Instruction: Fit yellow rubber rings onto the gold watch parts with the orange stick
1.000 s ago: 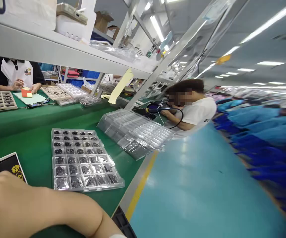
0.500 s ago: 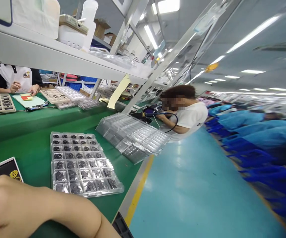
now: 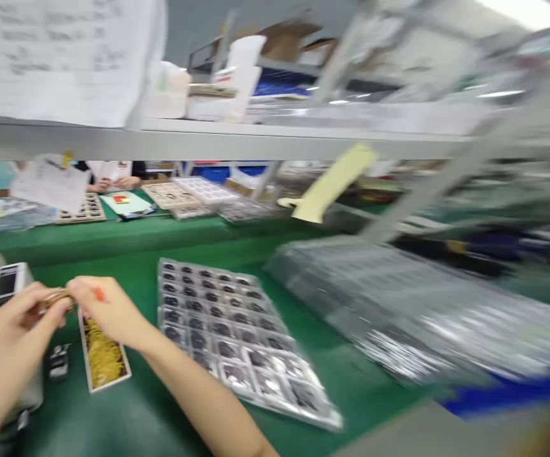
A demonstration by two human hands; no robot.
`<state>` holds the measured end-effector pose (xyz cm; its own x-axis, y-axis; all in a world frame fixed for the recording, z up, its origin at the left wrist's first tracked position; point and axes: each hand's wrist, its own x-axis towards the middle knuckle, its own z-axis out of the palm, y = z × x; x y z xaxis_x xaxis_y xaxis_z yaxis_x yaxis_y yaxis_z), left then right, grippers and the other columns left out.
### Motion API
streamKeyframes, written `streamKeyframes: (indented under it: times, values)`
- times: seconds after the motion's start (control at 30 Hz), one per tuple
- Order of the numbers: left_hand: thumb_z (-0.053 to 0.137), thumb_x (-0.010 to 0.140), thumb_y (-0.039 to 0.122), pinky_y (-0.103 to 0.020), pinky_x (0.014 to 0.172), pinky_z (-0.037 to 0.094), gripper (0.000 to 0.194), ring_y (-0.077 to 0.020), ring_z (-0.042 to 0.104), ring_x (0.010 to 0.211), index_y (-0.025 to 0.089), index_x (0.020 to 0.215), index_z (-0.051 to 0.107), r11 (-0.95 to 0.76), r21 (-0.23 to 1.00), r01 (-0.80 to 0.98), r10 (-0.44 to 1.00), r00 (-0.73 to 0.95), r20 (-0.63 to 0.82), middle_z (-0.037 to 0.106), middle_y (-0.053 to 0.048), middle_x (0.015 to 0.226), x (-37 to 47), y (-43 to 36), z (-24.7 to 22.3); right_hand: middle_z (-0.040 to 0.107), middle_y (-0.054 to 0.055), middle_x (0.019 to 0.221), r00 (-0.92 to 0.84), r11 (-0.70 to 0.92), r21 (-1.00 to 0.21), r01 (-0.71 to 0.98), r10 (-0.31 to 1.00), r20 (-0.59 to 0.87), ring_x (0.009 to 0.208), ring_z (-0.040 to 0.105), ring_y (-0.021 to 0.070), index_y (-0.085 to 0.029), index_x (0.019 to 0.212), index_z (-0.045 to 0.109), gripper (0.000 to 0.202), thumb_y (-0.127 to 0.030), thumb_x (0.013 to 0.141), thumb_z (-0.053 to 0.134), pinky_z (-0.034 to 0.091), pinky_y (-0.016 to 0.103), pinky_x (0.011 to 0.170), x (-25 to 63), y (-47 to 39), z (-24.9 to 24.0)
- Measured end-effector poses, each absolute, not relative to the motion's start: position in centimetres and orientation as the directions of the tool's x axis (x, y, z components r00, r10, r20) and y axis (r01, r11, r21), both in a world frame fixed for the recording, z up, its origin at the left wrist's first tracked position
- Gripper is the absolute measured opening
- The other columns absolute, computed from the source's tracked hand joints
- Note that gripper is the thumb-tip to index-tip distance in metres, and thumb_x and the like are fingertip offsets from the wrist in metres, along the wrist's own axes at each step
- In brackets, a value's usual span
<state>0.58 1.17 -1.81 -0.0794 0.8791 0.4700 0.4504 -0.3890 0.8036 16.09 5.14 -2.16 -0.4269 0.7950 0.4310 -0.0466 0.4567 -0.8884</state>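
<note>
Fingers point(image 3: 46, 325) around small coppery piece point(image 3: 56, 296)

1 head-worn camera faces forward and down across the green workbench point(image 3: 108, 425), its horizon nearly level. It looks from close behind the left hand point(image 3: 13, 336) and right hand point(image 3: 113, 311), low at frame left, and sees beneath the white shelf point(image 3: 237, 146) to a co-worker's hands point(image 3: 129, 182) well beyond.

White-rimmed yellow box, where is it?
Left in the head view, the box lies on the green table, below the right hand and left of the clear tray.
</note>
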Motion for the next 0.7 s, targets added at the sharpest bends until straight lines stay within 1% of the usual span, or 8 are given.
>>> streamKeyframes:
  times: [0.1, 0.2, 0.27, 0.33, 0.4, 0.47, 0.6, 0.7]
  values:
    - [0.064, 0.082, 0.026, -0.022, 0.052, 0.043, 0.014, -0.0121, 0.053, 0.057, 0.017, 0.073, 0.068, -0.442, 0.797, 0.412, 0.856, -0.072, 0.512, 0.058, 0.002, 0.064, 0.8, 1.1, -0.7, 0.028, -0.007, 0.047, -0.388, 0.301, -0.948, -0.105, 0.865, 0.318, 0.046, 0.024, 0.0082, -0.022, 0.051, 0.034, 0.057, -0.065, 0.086, 0.046, 0.023, 0.026, 0.047, 15.5, 5.2, -2.3]
    - [0.055, 0.088, 0.02, -0.023, 0.056, 0.046, 0.015, -0.013, 0.056, 0.062, 0.016, 0.079, 0.067, -0.514, 0.732, 0.447, 0.787, -0.093, 0.61, 0.06, -0.001, 0.072, 0.4, 1.4, -0.7, 0.033, -0.005, 0.044, -0.362, 0.27, -0.954, -0.129, 0.883, 0.299, 0.046, 0.026, 0.0095, -0.021, 0.05, 0.043, 0.056, -0.064, 0.085, 0.053, 0.021, 0.028, 0.047, 15.5, 4.5, -1.8]
    - [0.05, 0.092, 0.015, -0.023, 0.061, 0.049, 0.017, -0.014, 0.06, 0.069, 0.016, 0.086, 0.066, -0.599, 0.561, 0.572, 0.66, -0.045, 0.75, 0.062, -0.003, 0.078, -0.1, 1.4, -1.0, 0.041, -0.003, 0.05, -0.387, 0.228, -0.96, -0.165, 0.88, 0.275, 0.046, 0.026, 0.0095, -0.019, 0.06, 0.056, 0.049, -0.063, 0.081, 0.059, 0.019, 0.028, 0.046, 15.5, 3.7, -1.4]
    - [0.045, 0.094, 0.011, -0.024, 0.064, 0.051, 0.021, -0.0146, 0.061, 0.072, 0.015, 0.097, 0.065, -0.646, 0.288, 0.706, 0.471, 0.071, 0.879, 0.064, -0.004, 0.079, -0.2, 1.3, -1.5, 0.044, -0.003, 0.056, -0.416, 0.156, -0.964, -0.214, 0.879, 0.235, 0.046, 0.024, 0.0082, -0.018, 0.069, 0.063, 0.046, -0.063, 0.077, 0.064, 0.017, 0.028, 0.046, 15.2, 2.8, -1.0]
    - [0.042, 0.095, 0.009, -0.025, 0.063, 0.052, 0.025, -0.0157, 0.061, 0.072, 0.014, 0.106, 0.064, -0.63, 0.07, 0.774, 0.327, 0.183, 0.927, 0.064, -0.006, 0.079, 0.0, 1.2, -2.0, 0.042, -0.004, 0.057, -0.439, 0.078, -0.956, -0.284, 0.875, 0.202, 0.046, 0.022, 0.0067, -0.018, 0.069, 0.061, 0.046, -0.063, 0.075, 0.066, 0.017, 0.026, 0.046, 14.8, 1.9, -0.7]
    - [0.041, 0.094, 0.008, -0.028, 0.064, 0.053, 0.028, -0.0176, 0.062, 0.074, 0.014, 0.112, 0.062, -0.596, -0.018, 0.802, 0.279, 0.228, 0.933, 0.065, -0.008, 0.082, 0.5, 1.1, -2.3, 0.04, -0.005, 0.057, -0.446, 0.015, -0.933, -0.359, 0.875, 0.186, 0.046, 0.02, 0.0053, -0.018, 0.065, 0.056, 0.045, -0.06, 0.072, 0.071, 0.017, 0.024, 0.044, 14.5, 1.3, -0.5]
    - [0.041, 0.093, 0.006, -0.034, 0.078, 0.055, 0.036, -0.0228, 0.063, 0.098, 0.014, 0.126, 0.055, -0.546, -0.061, 0.836, 0.273, 0.247, 0.93, 0.064, -0.016, 0.107, 1.7, -0.3, -2.5, 0.04, -0.006, 0.058, -0.384, 0.11, -0.928, -0.356, 0.888, 0.252, 0.046, 0.023, 0.0053, -0.018, 0.064, 0.053, 0.044, -0.057, 0.071, 0.072, 0.022, 0.022, 0.043, 15.0, 0.7, -0.1]
    - [0.047, 0.092, 0.012, -0.043, 0.092, 0.051, 0.039, -0.0282, 0.054, 0.12, 0.013, 0.131, 0.052, -0.602, 0.225, 0.766, 0.484, 0.125, 0.866, 0.057, -0.021, 0.128, 2.1, -3.3, -3.6, 0.049, -0.002, 0.061, -0.172, 0.481, -0.869, -0.118, 0.852, 0.495, 0.053, 0.041, 0.0102, -0.02, 0.068, 0.058, 0.031, -0.047, 0.08, 0.066, 0.033, 0.024, 0.049, 16.5, 0.9, 0.1]
